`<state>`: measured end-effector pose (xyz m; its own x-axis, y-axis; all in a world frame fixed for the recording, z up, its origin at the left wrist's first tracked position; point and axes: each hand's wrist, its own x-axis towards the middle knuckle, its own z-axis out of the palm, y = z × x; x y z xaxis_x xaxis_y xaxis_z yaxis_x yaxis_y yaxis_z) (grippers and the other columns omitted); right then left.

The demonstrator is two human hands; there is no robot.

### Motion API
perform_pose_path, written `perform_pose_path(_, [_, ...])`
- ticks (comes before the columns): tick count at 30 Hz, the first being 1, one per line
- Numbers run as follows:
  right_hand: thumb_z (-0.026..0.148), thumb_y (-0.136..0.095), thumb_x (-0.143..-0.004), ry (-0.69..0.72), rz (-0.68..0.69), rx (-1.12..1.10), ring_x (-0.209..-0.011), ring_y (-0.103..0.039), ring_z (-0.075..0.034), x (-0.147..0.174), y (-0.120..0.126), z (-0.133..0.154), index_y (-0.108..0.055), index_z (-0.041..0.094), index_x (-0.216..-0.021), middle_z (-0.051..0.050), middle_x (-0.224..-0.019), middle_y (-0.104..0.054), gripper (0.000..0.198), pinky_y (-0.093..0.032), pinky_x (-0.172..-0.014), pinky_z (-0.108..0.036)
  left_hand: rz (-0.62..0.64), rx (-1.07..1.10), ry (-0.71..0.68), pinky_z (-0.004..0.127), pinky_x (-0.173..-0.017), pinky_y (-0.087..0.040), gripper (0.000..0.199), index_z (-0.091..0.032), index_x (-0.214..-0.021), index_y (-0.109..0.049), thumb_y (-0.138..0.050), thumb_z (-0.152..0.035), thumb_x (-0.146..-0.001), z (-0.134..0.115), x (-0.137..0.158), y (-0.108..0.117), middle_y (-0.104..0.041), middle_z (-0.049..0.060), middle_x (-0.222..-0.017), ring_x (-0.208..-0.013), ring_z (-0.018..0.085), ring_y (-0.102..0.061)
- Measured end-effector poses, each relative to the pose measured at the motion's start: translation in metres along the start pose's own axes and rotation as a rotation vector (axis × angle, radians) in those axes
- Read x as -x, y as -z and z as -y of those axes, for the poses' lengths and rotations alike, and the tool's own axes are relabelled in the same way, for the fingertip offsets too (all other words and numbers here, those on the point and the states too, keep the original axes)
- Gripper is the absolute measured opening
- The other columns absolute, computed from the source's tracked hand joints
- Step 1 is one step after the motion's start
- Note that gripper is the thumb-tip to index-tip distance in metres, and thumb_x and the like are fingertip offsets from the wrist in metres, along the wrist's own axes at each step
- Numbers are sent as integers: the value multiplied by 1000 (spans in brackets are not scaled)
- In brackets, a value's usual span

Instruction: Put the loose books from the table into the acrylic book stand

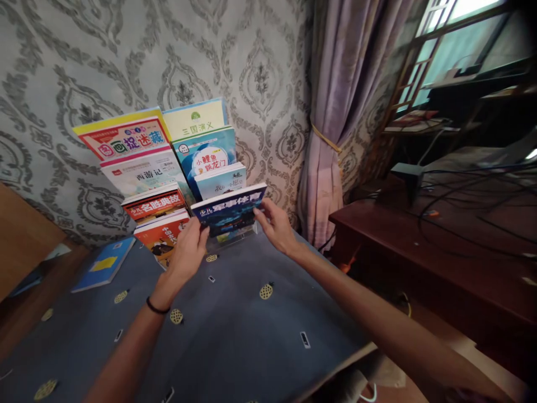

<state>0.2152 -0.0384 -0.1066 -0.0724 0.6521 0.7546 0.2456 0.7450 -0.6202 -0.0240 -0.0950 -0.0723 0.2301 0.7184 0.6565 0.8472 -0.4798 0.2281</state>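
Note:
A dark blue book with white lettering is held between my two hands, at the front right of a stepped display of books. My left hand grips its lower left corner, with a black band round the wrist. At its right edge, my right hand pinches the cover. Behind it stand a pale blue book, a blue fish-story book and a cream-topped book. To the left rise an orange book, a red-titled book, a white book and a red-and-yellow book. A clear holder edge shows below the held book.
A blue book with a yellow patch lies left on the dark blue pineapple-print cloth. Patterned wallpaper and a tied purple curtain stand behind. At right is a dark red desk with tangled black cables.

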Motion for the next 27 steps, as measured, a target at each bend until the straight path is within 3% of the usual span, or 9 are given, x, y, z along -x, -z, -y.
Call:
perform_pose_path(6, [54,-47,-97,29,8,-114,-80,-63,-20,-26,-11,-23,-62,22,-109,-6,-93,-65,38,-57,-76,-37,-64,-32,-43,35,-79,-50,7,-19,-94,-51,-44,-20,-96,10,-18,-9,-61,6,-90,-87,22,-61])
perform_pose_path(14, [52,-49,-96,-39,24,-178,-87,-64,-23,-23,-20,-54,-62,23,-112,-7,-97,-66,35,-60,-79,-41,10,-37,18,38,-85,-51,10,-17,-98,-53,-44,-14,-94,19,-25,-32,-63,9,-97,-94,23,-62])
perform_pose_path(18, [47,-49,-96,-47,31,-73,-91,-63,-24,-20,-20,-63,-63,21,-106,-8,-97,-63,31,-59,-77,-40,114,-22,170,37,-87,-52,16,-16,-106,-52,-43,-11,-94,21,-24,-44,-66,10,-102,-97,23,-65])
perform_pose_path(23, [42,-52,-94,-49,63,70,-84,-61,-22,-12,-24,-75,-62,23,-95,-7,-95,-59,22,-58,-72,-36,221,-92,362,34,-73,-52,28,-11,-122,-44,-44,-12,-94,20,-18,-59,-70,13,-90,-84,25,-70])
perform_pose_path(27, [36,-52,-93,-52,56,106,-83,-62,-24,-6,-30,-85,-62,23,-101,-7,-93,-62,19,-57,-74,-40,267,-168,457,34,-72,-51,36,-4,-128,-38,-45,-14,-95,14,-18,-66,-71,20,-90,-87,29,-72])
